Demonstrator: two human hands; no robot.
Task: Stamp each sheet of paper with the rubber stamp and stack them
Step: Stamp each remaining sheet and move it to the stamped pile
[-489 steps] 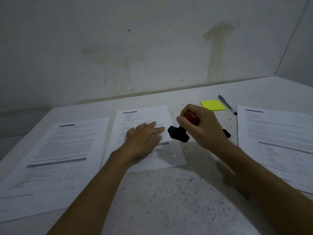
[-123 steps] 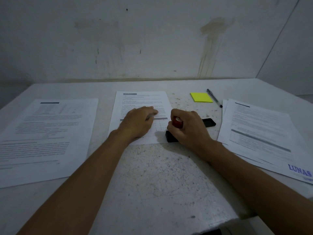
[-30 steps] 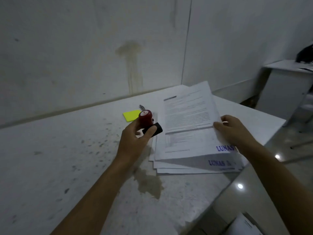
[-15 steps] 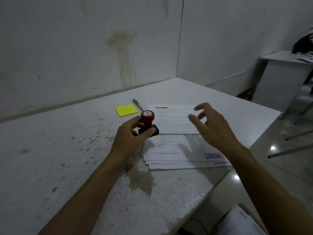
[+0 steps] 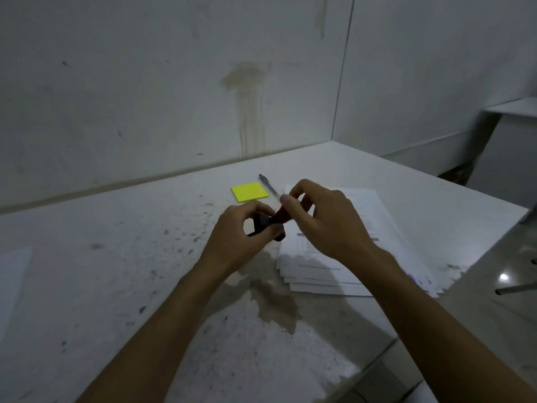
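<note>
The rubber stamp (image 5: 268, 222), with a black base and a red handle, is held in the air between both hands just left of the paper stack. My left hand (image 5: 238, 237) grips its black base. My right hand (image 5: 325, 222) pinches the red handle from the right. The stack of printed sheets (image 5: 328, 274) lies on the white table (image 5: 145, 286) under and behind my right hand, with a blue stamp mark near its lower right corner.
A yellow sticky-note pad (image 5: 250, 192) and a pen (image 5: 268, 184) lie behind the hands. A corner of another sheet (image 5: 11, 274) shows at the left edge. A brown stain (image 5: 273, 301) marks the table. The table's edge runs close along the right.
My right hand has let go of the stack and come over to the stamp's red handle. The stamp has tipped sideways in my left hand. The view has swung slightly left.
</note>
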